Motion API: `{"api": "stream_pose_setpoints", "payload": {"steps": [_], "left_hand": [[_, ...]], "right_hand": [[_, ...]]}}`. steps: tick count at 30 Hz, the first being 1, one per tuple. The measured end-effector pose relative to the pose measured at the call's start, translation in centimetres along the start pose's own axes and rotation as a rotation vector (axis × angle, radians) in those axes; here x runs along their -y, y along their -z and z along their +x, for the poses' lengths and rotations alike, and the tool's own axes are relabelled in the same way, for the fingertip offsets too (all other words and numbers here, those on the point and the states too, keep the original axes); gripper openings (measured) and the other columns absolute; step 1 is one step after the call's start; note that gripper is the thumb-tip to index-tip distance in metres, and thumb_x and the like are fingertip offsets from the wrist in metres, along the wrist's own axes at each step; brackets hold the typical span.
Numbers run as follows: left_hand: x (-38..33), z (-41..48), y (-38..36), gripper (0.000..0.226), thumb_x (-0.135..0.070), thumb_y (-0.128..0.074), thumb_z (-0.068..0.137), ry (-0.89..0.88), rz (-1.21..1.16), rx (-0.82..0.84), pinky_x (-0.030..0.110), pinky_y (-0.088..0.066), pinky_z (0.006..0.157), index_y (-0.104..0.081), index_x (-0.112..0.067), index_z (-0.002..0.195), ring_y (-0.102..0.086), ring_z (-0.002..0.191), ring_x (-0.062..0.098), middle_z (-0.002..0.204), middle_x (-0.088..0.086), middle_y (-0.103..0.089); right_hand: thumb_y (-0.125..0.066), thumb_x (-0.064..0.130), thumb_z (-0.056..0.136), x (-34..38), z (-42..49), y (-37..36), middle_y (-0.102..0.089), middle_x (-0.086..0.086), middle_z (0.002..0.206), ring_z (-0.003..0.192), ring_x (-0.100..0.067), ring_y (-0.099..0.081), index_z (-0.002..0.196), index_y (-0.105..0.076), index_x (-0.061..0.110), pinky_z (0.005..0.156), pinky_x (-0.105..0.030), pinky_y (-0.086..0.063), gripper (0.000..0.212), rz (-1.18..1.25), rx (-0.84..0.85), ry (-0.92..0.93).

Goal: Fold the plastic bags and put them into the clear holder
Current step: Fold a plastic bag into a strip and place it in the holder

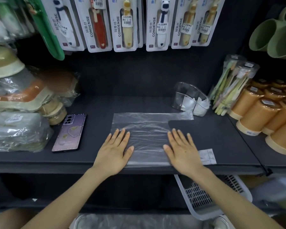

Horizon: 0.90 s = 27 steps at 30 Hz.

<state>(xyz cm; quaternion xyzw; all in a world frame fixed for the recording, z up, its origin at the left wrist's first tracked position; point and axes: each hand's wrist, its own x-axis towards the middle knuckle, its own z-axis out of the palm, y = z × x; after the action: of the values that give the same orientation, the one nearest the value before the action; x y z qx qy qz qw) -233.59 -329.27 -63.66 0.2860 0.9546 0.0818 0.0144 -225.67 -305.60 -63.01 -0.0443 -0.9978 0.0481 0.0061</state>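
Observation:
A clear plastic bag (144, 129) lies spread flat on the dark shelf (213, 134), one handle strip reaching right toward the clear holder (189, 94). My left hand (113, 152) presses flat on the bag's left edge with straight fingers. On the bag's right edge my right hand (182, 151) lies flat too, covering the lower handle, whose end (207, 156) sticks out to the right. The holder stands at the back right and has folded white bags (188, 103) in its compartments.
A purple phone (69, 132) lies left of the bag. Wrapped goods are piled at far left (18, 129). Orange cups (262, 113) and a toothbrush pack (229, 86) crowd the right. Carded toothbrushes (124, 23) hang above. A white basket (203, 197) sits below the shelf.

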Motion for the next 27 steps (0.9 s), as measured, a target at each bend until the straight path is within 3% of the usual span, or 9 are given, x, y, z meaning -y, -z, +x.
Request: {"api": "stream_pose_setpoints", "payload": {"steps": [5, 8, 11, 13, 18, 20, 22, 24, 27], "left_hand": [[0.4, -0.1, 0.7, 0.116, -0.088, 0.019, 0.060, -0.014, -0.125, 0.035, 0.022, 0.012, 0.115, -0.002, -0.023, 0.153, 0.011, 0.146, 0.009, 0.160, -0.003, 0.006], [0.7, -0.8, 1.0, 0.089, -0.071, -0.018, 0.078, -0.006, -0.301, -0.162, 0.022, -0.005, 0.116, -0.042, -0.017, 0.144, -0.021, 0.146, 0.018, 0.155, 0.000, -0.027], [1.0, -2.0, 0.6, 0.057, -0.056, -0.039, 0.086, -0.094, -0.267, -0.370, 0.030, -0.033, 0.101, -0.074, -0.016, 0.106, -0.059, 0.115, 0.025, 0.124, 0.004, -0.063], [0.7, -3.0, 0.8, 0.053, -0.056, -0.041, 0.086, -0.139, -0.337, -0.333, 0.027, -0.037, 0.095, -0.076, -0.019, 0.099, -0.059, 0.107, 0.015, 0.115, -0.003, -0.066], [0.6, -5.1, 2.4, 0.063, -0.076, -0.034, 0.081, -0.079, -0.692, -0.185, 0.025, -0.037, 0.100, -0.076, -0.029, 0.094, -0.053, 0.109, -0.007, 0.107, -0.024, -0.066], [0.4, -5.6, 3.3, 0.070, -0.082, -0.032, 0.078, 0.021, -0.972, -0.149, 0.018, -0.036, 0.099, -0.076, -0.030, 0.092, -0.057, 0.110, -0.002, 0.107, -0.018, -0.070], [0.2, -6.0, 4.0, 0.078, -0.079, -0.028, 0.077, 0.090, -1.145, -0.113, 0.010, -0.035, 0.094, -0.076, -0.021, 0.095, -0.060, 0.108, -0.001, 0.106, -0.012, -0.072], [0.3, -6.1, 4.4, 0.082, -0.075, -0.023, 0.077, 0.103, -1.233, -0.082, 0.015, -0.034, 0.098, -0.075, -0.015, 0.098, -0.061, 0.109, 0.004, 0.107, -0.005, -0.073], [0.5, -6.1, 4.5, 0.078, -0.086, -0.031, 0.071, 0.144, -1.331, -0.045, 0.026, -0.031, 0.105, -0.078, -0.028, 0.094, -0.060, 0.112, 0.004, 0.110, -0.007, -0.072]], "right_hand": [[-0.016, 0.063, 0.097, 0.9, -2.0, 0.8, -0.040, -0.010, 0.148, 0.140, -0.022, -0.030, 0.142, -0.045, 0.013, 0.114, -0.040, -0.012, 0.074, 0.049, -0.151, 0.279], [-0.039, 0.066, 0.087, 2.3, -2.9, 0.1, -0.056, -0.006, 0.136, 0.128, -0.021, -0.051, 0.128, -0.061, 0.015, 0.115, -0.042, -0.025, 0.069, -0.070, -0.182, 0.451], [-0.069, 0.046, 0.080, 2.1, -3.5, -0.6, -0.068, -0.005, 0.118, 0.110, -0.021, -0.065, 0.113, -0.071, 0.014, 0.103, -0.044, -0.042, 0.046, -0.113, -0.304, 0.505], [-0.064, 0.032, 0.083, 2.1, -4.1, -0.6, -0.073, -0.001, 0.107, 0.099, -0.018, -0.069, 0.100, -0.075, 0.016, 0.095, -0.040, -0.049, 0.026, -0.054, -0.423, 0.556], [-0.052, 0.028, 0.088, 2.0, -5.4, 1.5, -0.074, 0.010, 0.079, 0.072, -0.008, -0.070, 0.084, -0.077, 0.023, 0.085, -0.033, -0.056, 0.026, 0.193, -0.422, 0.489], [-0.050, 0.031, 0.090, 2.3, -5.8, 3.1, -0.072, 0.009, 0.072, 0.066, -0.010, -0.068, 0.083, -0.076, 0.025, 0.076, -0.033, -0.058, 0.027, 0.256, -0.330, 0.406], [-0.050, 0.031, 0.094, 2.7, -5.6, 5.0, -0.074, 0.010, 0.086, 0.080, -0.010, -0.068, 0.094, -0.075, 0.028, 0.080, -0.031, -0.054, 0.026, 0.335, -0.176, 0.281], [-0.055, 0.029, 0.095, 2.8, -4.8, 6.6, -0.073, 0.013, 0.102, 0.097, -0.007, -0.064, 0.102, -0.074, 0.027, 0.091, -0.028, -0.046, 0.021, 0.429, -0.052, 0.201], [-0.059, 0.028, 0.093, 3.0, -2.6, 8.6, -0.071, 0.021, 0.094, 0.086, 0.007, -0.059, 0.099, -0.073, 0.024, 0.082, -0.022, -0.046, 0.015, 0.469, 0.094, 0.193]]}}
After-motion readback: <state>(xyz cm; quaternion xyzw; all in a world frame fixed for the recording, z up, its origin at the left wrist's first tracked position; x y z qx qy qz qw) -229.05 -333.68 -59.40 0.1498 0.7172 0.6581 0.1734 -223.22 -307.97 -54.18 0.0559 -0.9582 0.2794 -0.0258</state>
